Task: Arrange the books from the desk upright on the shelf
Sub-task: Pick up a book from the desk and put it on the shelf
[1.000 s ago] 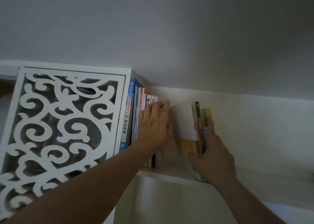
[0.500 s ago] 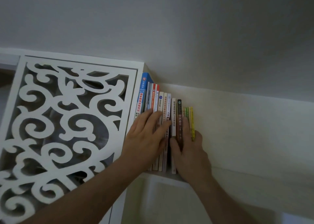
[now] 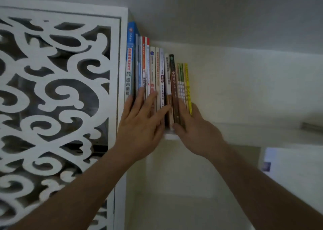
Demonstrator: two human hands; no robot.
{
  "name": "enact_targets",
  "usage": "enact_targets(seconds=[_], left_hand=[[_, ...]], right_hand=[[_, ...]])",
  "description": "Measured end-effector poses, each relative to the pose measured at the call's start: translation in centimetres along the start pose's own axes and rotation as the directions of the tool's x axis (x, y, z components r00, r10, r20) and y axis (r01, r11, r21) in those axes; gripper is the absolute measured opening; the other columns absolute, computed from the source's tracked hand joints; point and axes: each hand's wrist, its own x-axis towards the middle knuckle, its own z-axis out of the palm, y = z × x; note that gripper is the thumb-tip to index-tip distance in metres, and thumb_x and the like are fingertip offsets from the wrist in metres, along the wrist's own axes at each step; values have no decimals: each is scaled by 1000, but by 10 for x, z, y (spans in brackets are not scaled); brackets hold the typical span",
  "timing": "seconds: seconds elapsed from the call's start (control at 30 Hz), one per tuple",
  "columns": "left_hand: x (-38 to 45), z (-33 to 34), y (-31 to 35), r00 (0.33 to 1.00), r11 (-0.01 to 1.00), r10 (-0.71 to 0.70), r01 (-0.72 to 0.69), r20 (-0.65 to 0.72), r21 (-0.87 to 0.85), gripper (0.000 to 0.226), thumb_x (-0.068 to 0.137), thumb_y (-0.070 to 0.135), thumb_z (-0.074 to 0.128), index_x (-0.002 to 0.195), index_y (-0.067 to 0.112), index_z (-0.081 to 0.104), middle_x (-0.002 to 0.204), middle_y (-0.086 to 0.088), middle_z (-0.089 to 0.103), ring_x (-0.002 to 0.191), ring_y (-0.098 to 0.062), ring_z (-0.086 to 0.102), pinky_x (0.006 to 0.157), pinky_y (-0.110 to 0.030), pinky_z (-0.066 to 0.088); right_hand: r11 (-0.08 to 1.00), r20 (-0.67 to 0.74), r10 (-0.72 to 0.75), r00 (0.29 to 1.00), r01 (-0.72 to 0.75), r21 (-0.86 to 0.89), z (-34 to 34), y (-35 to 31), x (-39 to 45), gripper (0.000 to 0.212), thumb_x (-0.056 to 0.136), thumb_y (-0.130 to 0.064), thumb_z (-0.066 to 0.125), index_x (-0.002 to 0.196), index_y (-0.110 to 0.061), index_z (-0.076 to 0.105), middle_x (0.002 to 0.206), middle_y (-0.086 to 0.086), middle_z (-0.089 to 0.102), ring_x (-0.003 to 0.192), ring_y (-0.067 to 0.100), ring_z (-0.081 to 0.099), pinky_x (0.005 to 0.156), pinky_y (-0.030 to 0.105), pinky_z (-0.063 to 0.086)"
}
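Head view: books upright on shelf, hands flat against spines.

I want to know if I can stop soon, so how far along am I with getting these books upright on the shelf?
Nearly done, by this view. Done: a row of books stands upright on the shelf, packed against the white fretwork panel. In hand: the left hand presses flat on the spines, and the right hand steadies the yellow book at the row's end. Left: letting go. The desk is out of view, so more books may wait.
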Motion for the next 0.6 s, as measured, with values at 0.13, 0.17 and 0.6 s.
enact_targets(seconds=[0.13,0.17,0.6], left_hand=[[-101,6,46,997,874,-71,56,-13,-483,38,94,13,64,131,17,69,155,-7,47,152,-27,35,122,-40,31],[-131,8,59,996,844,-85,63,-17,-532,31,91,8,64,119,16,74,142,-7,56,141,-24,48,114,-32,38],[-435,143,167,263,800,67,562,963,-209,42,96,31,58,138,34,57,142,6,55,128,-21,56,106,-38,49]], right_hand=[[978,-228,-173,958,140,-154,35,13,-96,58,101,-25,47,158,-21,42,166,10,34,145,35,43,117,54,38],[984,-238,-177,955,171,-46,54,15,-130,52,98,-16,51,150,-16,54,161,9,41,146,32,42,118,49,38],[956,37,-42,998,29,292,222,36,-324,15,90,-10,63,93,-6,77,109,15,69,105,28,59,98,36,48]])
